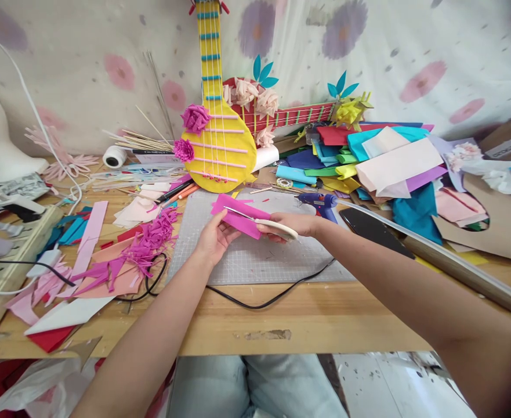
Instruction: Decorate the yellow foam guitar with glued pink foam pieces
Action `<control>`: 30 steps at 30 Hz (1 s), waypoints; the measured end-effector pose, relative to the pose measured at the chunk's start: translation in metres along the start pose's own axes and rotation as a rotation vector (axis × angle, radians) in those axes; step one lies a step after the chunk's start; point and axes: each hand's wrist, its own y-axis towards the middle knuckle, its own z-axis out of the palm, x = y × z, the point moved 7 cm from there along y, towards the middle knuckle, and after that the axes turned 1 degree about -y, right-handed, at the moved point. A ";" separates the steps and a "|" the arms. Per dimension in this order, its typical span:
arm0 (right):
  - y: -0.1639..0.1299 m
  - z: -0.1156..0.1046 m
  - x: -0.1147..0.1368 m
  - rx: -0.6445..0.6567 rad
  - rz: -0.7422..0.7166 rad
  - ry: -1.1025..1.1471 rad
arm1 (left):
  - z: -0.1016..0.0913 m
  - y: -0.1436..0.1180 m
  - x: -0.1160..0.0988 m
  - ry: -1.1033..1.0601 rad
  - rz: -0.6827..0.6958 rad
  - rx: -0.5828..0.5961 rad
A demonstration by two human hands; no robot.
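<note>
My knees sit below the wooden table (255,325) edge; a black cable (264,299) runs along the near side of the grey cutting mat (272,261). Above the mat, my left hand (214,238) is closed on the lower edge of a magenta paper sheet (233,217). My right hand (294,225) is clamped on cream-handled scissors (276,227), blades resting on the sheet. Beyond lies a blue glue gun (320,203). Farthest back, a yellow paper guitar (218,145) leans against the wall.
</note>
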 end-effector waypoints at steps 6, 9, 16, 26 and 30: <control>-0.002 0.002 -0.003 0.007 0.006 0.015 | -0.005 0.006 -0.002 0.103 0.073 0.000; -0.002 0.002 -0.005 -0.014 0.022 0.037 | -0.006 0.006 -0.001 0.115 0.069 -0.005; -0.004 0.001 -0.006 -0.008 0.033 0.036 | -0.006 0.005 -0.001 0.136 0.075 -0.005; -0.002 0.001 -0.009 0.004 0.023 0.023 | -0.006 0.007 -0.001 0.134 0.033 0.010; -0.002 0.000 -0.008 -0.015 0.029 0.005 | -0.006 0.007 -0.001 0.137 0.037 0.011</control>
